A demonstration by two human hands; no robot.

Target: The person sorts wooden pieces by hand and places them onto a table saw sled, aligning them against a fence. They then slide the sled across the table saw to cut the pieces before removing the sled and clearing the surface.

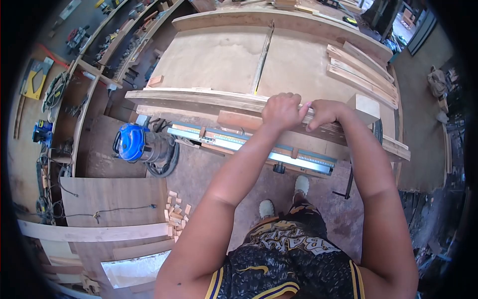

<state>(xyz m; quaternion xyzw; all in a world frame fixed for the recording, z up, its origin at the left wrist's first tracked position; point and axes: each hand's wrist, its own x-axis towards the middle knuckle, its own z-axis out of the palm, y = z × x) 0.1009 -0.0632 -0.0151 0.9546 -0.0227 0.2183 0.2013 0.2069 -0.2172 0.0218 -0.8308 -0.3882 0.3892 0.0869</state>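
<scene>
A long stack of wooden boards (214,101) lies along the near edge of the workbench (209,55). My left hand (283,110) rests over the stack's top edge, its fingers wrapped round it. Just to the right, close beside it, my right hand (326,112) is on the same stack, thumb and fingers bent over the edge. A squared wood block (365,107) sits to the right of my right hand. Below the stack, a blue and silver rail (249,148) runs along the bench's front.
A blue shop vacuum (132,143) stands on the floor at the left. Several wooden strips (358,74) lie on the bench's right side. A clamp (349,182) hangs at the front right. Small wood offcuts (177,214) lie on the floor. Shelves (112,45) with tools line the left.
</scene>
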